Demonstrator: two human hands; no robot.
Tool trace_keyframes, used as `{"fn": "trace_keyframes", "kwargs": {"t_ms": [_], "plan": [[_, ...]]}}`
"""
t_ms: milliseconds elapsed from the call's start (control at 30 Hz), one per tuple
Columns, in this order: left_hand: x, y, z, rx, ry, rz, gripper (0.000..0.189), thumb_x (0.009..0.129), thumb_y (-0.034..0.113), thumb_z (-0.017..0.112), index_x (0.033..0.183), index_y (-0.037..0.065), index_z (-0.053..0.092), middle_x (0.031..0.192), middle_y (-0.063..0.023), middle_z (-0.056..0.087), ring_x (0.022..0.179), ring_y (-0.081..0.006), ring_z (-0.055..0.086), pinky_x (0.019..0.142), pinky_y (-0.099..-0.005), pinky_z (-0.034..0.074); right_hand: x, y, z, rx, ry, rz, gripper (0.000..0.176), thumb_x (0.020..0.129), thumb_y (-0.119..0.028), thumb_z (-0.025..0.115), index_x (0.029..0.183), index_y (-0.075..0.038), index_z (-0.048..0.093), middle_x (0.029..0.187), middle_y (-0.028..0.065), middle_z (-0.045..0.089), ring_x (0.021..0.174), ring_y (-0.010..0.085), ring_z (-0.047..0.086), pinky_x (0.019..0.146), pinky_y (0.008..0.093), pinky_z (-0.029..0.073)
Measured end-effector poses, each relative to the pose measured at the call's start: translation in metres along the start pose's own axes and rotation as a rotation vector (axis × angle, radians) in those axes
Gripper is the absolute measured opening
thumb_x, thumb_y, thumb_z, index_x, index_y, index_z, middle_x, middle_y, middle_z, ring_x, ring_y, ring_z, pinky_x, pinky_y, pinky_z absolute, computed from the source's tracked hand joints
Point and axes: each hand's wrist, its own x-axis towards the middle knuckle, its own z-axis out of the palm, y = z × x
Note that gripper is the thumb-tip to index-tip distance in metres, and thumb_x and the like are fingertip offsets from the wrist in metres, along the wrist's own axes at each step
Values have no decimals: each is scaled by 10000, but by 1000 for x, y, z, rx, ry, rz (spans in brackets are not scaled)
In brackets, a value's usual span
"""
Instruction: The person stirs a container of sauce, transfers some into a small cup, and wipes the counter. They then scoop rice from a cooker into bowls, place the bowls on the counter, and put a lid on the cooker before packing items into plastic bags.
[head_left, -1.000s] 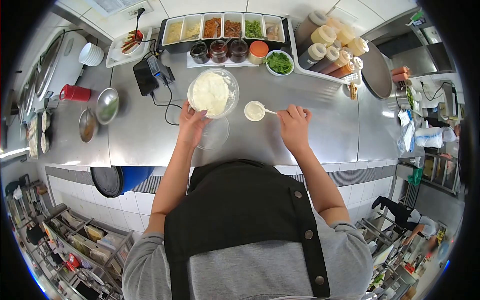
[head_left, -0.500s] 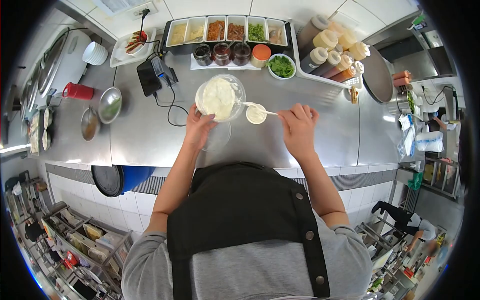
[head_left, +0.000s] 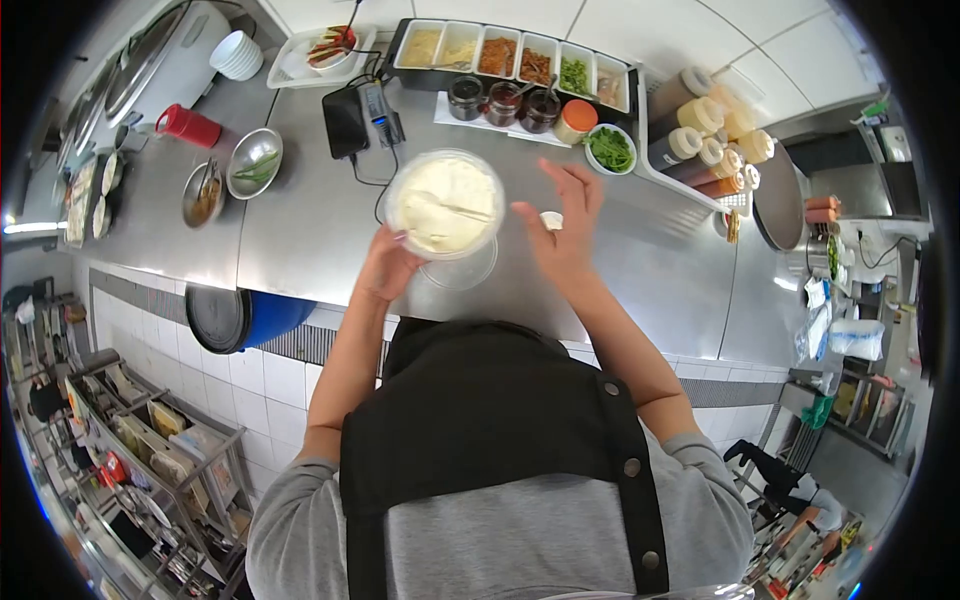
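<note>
My left hand (head_left: 388, 266) grips the near-left side of a round clear plastic tub (head_left: 398, 225) full of thick white cream (head_left: 440, 200). A narrow pale streak crosses the cream's surface. On the steel counter just below the tub lies a clear round lid (head_left: 465, 268), partly covered by it. My right hand (head_left: 565, 220), slightly blurred, is raised to the right of the tub with its fingers apart and nothing in them. Between its thumb and fingers shows part of a small white cup (head_left: 551, 220), the rest hidden behind the hand.
Behind stand a topping rack (head_left: 515, 60), sauce jars (head_left: 502, 104), a bowl of greens (head_left: 610, 150) and a basket of squeeze bottles (head_left: 700, 140). At left are metal bowls (head_left: 254, 160), a red cup (head_left: 188, 125) and a black device (head_left: 346, 122) with cables.
My right hand has let go of the white spoon it held over the small cup and opened. The tub is still in my left hand. The whole view has shifted and tilted.
</note>
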Motion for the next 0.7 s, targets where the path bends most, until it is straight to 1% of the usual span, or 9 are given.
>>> {"fn": "trace_keyframes", "kwargs": {"t_ms": [33, 100, 133, 233, 333, 467, 533, 633, 700], "plan": [[-10, 11, -16, -13, 19, 31, 710, 886, 266, 680, 1478, -29, 423, 1431, -197, 569, 1305, -330, 586, 1053, -509, 528, -4, 5, 6, 96, 53, 33, 367, 900, -198, 742, 1224, -38, 674, 1160, 105, 575, 1059, 309, 542, 917, 445, 440], [-31, 33, -60, -74, 112, 67, 753, 868, 302, 698, 1482, -38, 425, 1452, -203, 557, 1304, -343, 585, 1103, -521, 482, -19, 24, 27, 7, -114, -40, 332, 900, -177, 730, 1188, -22, 675, 1153, 141, 594, 1080, 347, 553, 903, 446, 470], [-44, 48, -69, -97, 133, 92, 763, 868, 325, 683, 1484, -41, 420, 1455, -209, 554, 1320, -354, 573, 1097, -530, 494, -30, 34, 39, -39, -196, -75, 314, 900, -167, 724, 1170, -14, 676, 1150, 159, 604, 1091, 366, 559, 896, 446, 485], [-72, 84, -98, -61, 194, 131, 746, 896, 361, 630, 1491, -30, 408, 1471, -210, 538, 1338, -361, 558, 1053, -522, 543, -70, 64, 77, -229, -556, 155, 252, 899, -133, 688, 1112, 2, 672, 1102, 209, 627, 1097, 407, 584, 939, 486, 491], [-86, 98, -133, 12, 292, 130, 714, 924, 382, 594, 1491, -12, 410, 1484, -200, 525, 1340, -356, 557, 1014, -513, 575, -76, 75, 106, -363, -535, 283, 200, 904, -112, 652, 1057, 16, 666, 1087, 223, 634, 1058, 422, 610, 918, 496, 516], [-86, 91, -147, -21, 450, 127, 645, 952, 371, 574, 1460, -4, 441, 1461, -169, 544, 1321, -327, 571, 1015, -499, 575, -65, 92, 123, -436, -528, 289, 166, 900, -123, 650, 989, 16, 642, 961, 204, 672, 896, 411, 662, 808, 514, 539], [-82, 85, -153, -26, 471, 98, 633, 959, 358, 572, 1459, -5, 435, 1452, -164, 548, 1313, -324, 572, 1017, -496, 573, -43, 78, 118, -425, -553, 367, 151, 891, -120, 659, 964, 8, 627, 894, 185, 689, 810, 397, 677, 756, 509, 546], [-83, 94, -150, 8, 414, 48, 621, 977, 337, 563, 1462, -19, 408, 1449, -179, 531, 1301, -322, 575, 1042, -482, 557, -6, 22, 107, -195, -474, 367, 146, 889, -105, 677, 986, -10, 622, 824, 155, 698, 725, 352, 689, 698, 459, 557], [-86, 102, -149, 61, 391, 31, 600, 1004, 348, 549, 1444, -39, 421, 1425, -198, 530, 1268, -312, 594, 1044, -467, 557, 16, -30, 110, -99, -374, 336, 148, 898, -98, 692, 1018, -33, 637, 845, 126, 708, 700, 267, 699, 662, 376, 551]]}}
